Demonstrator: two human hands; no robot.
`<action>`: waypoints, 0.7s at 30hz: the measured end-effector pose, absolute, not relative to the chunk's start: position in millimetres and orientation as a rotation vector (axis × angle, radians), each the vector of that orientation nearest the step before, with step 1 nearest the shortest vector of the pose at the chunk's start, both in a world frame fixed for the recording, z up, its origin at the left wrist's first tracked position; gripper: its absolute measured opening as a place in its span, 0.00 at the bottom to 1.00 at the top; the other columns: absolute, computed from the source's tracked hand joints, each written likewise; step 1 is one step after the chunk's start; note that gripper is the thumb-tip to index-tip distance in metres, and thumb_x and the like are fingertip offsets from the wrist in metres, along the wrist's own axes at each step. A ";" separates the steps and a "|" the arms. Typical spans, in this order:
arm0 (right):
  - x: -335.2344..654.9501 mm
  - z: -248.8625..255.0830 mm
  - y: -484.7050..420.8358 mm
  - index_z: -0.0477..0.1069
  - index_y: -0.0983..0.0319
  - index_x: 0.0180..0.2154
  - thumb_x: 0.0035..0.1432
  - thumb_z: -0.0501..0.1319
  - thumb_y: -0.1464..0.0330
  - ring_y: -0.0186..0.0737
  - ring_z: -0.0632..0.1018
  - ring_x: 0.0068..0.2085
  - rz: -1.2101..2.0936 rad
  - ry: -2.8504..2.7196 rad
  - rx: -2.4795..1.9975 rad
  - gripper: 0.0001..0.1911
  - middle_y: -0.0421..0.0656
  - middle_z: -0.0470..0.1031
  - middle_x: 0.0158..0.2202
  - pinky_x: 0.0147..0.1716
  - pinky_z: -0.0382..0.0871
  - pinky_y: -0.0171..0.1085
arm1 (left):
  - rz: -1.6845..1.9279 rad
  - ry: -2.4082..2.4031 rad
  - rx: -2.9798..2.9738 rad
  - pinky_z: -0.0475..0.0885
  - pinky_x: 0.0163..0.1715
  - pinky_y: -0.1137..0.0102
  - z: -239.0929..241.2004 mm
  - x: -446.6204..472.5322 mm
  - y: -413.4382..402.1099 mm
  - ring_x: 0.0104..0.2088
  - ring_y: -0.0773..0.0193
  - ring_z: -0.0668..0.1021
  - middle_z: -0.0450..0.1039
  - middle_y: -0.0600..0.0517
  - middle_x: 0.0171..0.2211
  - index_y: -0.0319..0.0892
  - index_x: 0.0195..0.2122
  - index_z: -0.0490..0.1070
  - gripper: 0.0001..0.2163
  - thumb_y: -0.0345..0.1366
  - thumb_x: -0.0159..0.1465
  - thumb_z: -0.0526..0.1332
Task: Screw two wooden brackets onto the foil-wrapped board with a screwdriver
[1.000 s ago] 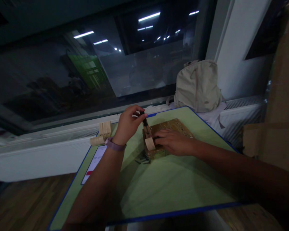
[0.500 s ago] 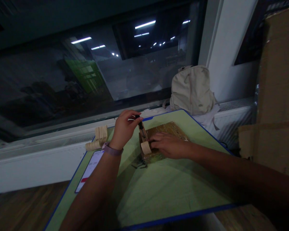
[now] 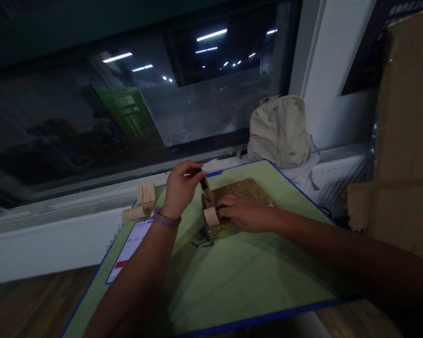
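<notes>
My left hand pinches the black handle of a screwdriver between thumb and fingertips. The screwdriver's shaft points down at a pale wooden piece with a rounded end. Fingers of my right hand are bent against that piece's right side and grip it, the fingertips partly hidden. Beneath it lies a flat brown block with a shiny, tape-like wrapping. Several small dark screw-like bits are heaped at the block's near left corner, too blurred to tell exactly.
More pale wooden pieces stand at the table's left edge, beside a lit phone. The green tabletop has a blue rim. A beige backpack rests beyond its far corner. Tall cardboard stands at the right, near a radiator.
The view has shifted slightly. My left hand stays on the screwdriver and my right hand stays at the wooden piece, with hardly any change in pose.
</notes>
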State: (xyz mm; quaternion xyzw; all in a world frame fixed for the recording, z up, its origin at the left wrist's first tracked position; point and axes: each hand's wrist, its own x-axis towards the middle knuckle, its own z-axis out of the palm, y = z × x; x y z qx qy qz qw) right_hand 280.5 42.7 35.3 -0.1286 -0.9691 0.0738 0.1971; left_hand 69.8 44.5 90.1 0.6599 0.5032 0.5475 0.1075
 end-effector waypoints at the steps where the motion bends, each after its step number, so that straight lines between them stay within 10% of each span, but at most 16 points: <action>1: 280.3 35.2 42.9 0.75 0.62 0.48 0.59 0.57 0.80 0.46 0.73 0.52 0.201 -2.710 -0.351 0.17 0.50 0.75 0.51 0.53 0.67 0.47 | 1.591 1.468 1.955 0.74 0.40 0.68 92.1 67.8 43.6 0.35 0.64 0.78 0.79 0.50 0.37 0.41 0.35 0.78 0.07 0.35 0.55 0.69; 21: 281.2 32.4 44.8 0.74 0.63 0.48 0.58 0.58 0.79 0.48 0.73 0.52 0.130 -2.726 -0.343 0.17 0.51 0.74 0.52 0.53 0.67 0.48 | 1.478 1.537 2.122 0.75 0.39 0.68 102.1 60.8 37.1 0.37 0.62 0.79 0.79 0.48 0.37 0.40 0.36 0.77 0.06 0.32 0.59 0.63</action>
